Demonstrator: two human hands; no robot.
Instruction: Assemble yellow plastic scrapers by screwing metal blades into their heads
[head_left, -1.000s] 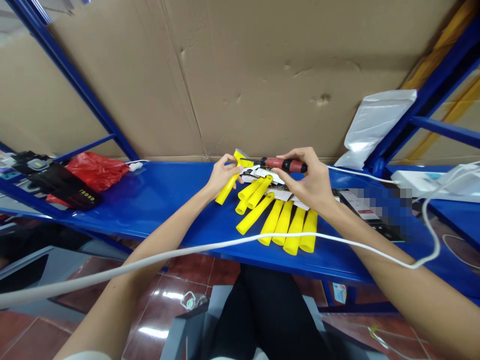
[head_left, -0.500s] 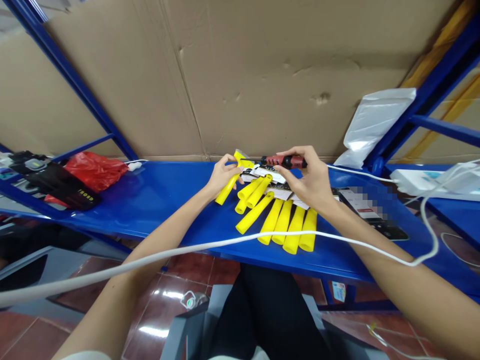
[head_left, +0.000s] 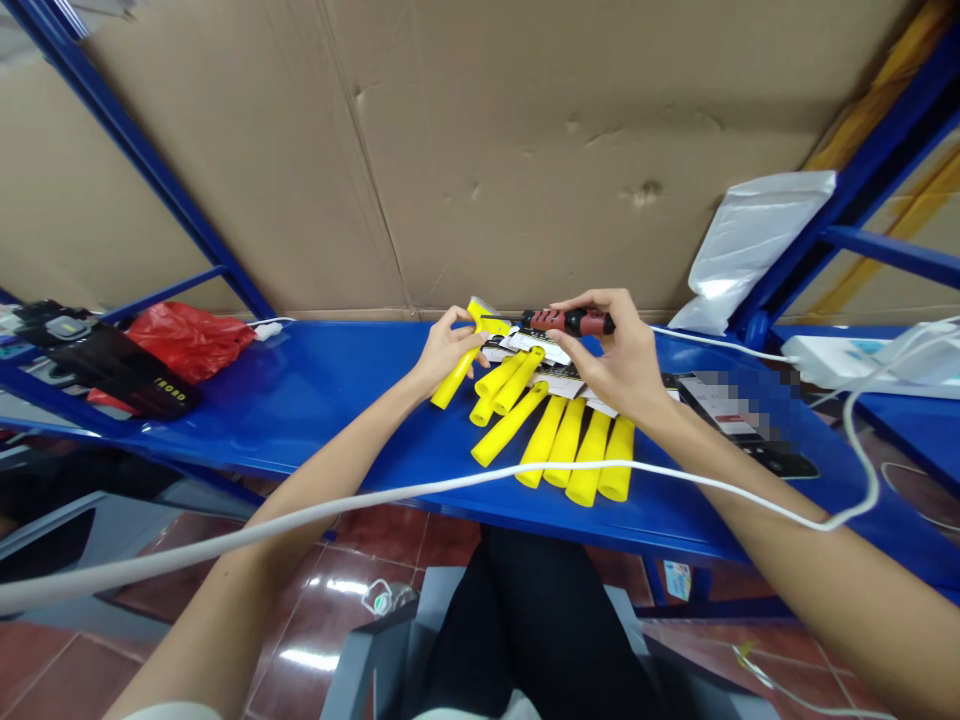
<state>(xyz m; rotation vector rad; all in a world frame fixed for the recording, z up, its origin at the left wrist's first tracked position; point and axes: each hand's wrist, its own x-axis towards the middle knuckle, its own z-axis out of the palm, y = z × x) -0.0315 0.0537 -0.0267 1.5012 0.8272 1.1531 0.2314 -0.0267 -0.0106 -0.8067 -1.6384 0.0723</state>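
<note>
My left hand is closed around a yellow-handled tool, whose wider yellow head points up and away from me. In my right hand is a red and black screwdriver, held level with its thin shaft pointing left. The shaft's tip reaches the yellow head; I cannot tell whether it sits in a screw. Between my hands and nearer to me, several more yellow handles fan out on the blue table, with white and black printed cards at their far ends.
A white cable crosses in front of my forearms. On the right lie a phone and a white box; a white plastic sleeve leans behind. At left are a black device and a red bag. Cardboard stands behind.
Almost nothing differs. Both hands keep their hold on the yellow-handled tool and the screwdriver, in nearly the same place; the view has shifted very slightly.
</note>
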